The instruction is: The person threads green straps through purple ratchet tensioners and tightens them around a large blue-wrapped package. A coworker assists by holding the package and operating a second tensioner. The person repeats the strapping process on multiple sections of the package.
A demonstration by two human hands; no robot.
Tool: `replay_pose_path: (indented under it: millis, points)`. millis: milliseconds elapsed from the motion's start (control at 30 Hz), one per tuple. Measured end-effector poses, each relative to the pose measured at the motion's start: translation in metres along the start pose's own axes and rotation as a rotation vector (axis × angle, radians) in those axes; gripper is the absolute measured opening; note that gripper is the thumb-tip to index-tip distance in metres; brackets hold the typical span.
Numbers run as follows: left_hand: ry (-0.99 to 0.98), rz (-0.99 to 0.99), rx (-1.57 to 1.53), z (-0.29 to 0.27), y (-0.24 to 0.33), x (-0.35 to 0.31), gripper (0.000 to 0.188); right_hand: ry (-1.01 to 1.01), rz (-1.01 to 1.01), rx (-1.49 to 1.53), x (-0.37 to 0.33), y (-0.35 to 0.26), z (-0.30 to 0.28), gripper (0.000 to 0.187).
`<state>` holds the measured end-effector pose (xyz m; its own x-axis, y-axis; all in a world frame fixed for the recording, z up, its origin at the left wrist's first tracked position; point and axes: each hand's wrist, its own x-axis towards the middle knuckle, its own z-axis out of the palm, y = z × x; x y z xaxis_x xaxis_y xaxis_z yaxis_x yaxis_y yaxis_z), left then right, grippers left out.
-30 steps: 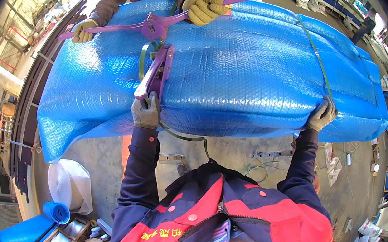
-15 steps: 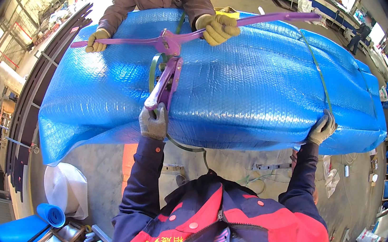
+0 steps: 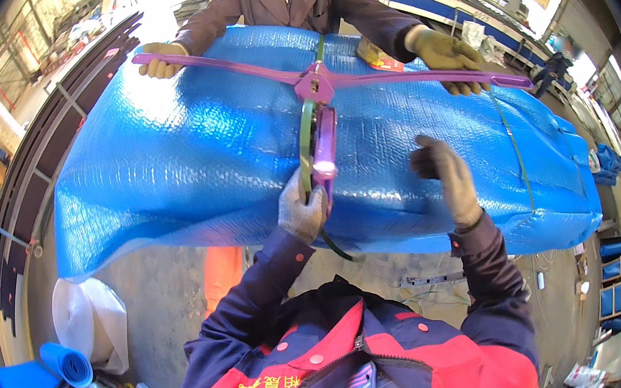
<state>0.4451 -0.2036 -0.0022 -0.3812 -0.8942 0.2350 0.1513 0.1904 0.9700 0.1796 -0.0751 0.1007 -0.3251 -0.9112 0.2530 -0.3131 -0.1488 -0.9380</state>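
Observation:
My gloved left hand [image 3: 303, 208] is closed round the lower end of a purple strapping tensioner [image 3: 326, 142]. A green strap [image 3: 306, 144] runs along the tensioner into the same hand, and its tail hangs below. My gloved right hand [image 3: 450, 178], slightly blurred, is raised over the blue bubble-wrapped bundle [image 3: 215, 159], its fingers apart and nothing in them. Across the tensioner's far end lies a purple long-handled strap sealer [image 3: 313, 85]. A co-worker's left hand in a yellow glove [image 3: 452, 59] rests by its right handle; the other gloved hand [image 3: 160, 62] grips the left one.
A second green strap [image 3: 514, 148] girds the bundle on the right. A yellow-red packet [image 3: 379, 56] lies on top. On the floor at left stand a white wrap roll [image 3: 91, 318] and a blue foam roll [image 3: 66, 366]. Dark metal bars [image 3: 33, 179] line the left.
My left hand and the tensioner have shifted right. My right hand has left the bundle's near right edge and moved up and left. The co-worker's hands are farther apart on the sealer.

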Motion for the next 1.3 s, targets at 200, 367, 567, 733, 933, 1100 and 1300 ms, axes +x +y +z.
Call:
replay_pose_path:
  millis: [200,367,567,733,933,1100,1300]
  points:
    - [-0.337,-0.123,-0.199,-0.038,0.008,0.010,0.057,-0.287,0.551,0.071,0.048,-0.035,0.116,0.074]
    - [-0.558,-0.385,-0.238,-0.067,-0.002,0.033,0.055,-0.251,0.608,0.131,0.059,-0.052,0.148,0.064]
    - [-0.684,-0.234,-0.307,-0.081,0.000,0.042,0.060,-0.244,0.746,0.127,0.053,-0.086,0.168,0.064]
    - [-0.747,-0.303,-0.353,-0.089,0.002,0.044,0.062,-0.218,0.853,-0.049,0.063,-0.093,0.176,0.060]
    - [-0.792,-0.225,-0.294,-0.094,-0.002,0.046,0.061,-0.218,0.920,-0.106,0.074,-0.080,0.174,0.056]
    - [-0.789,-0.243,-0.326,-0.091,-0.005,0.045,0.058,-0.321,0.926,-0.175,0.080,-0.074,0.173,0.058]
    - [-0.771,-0.286,-0.383,-0.087,-0.011,0.042,0.055,-0.167,1.068,0.203,0.078,-0.066,0.173,0.062]
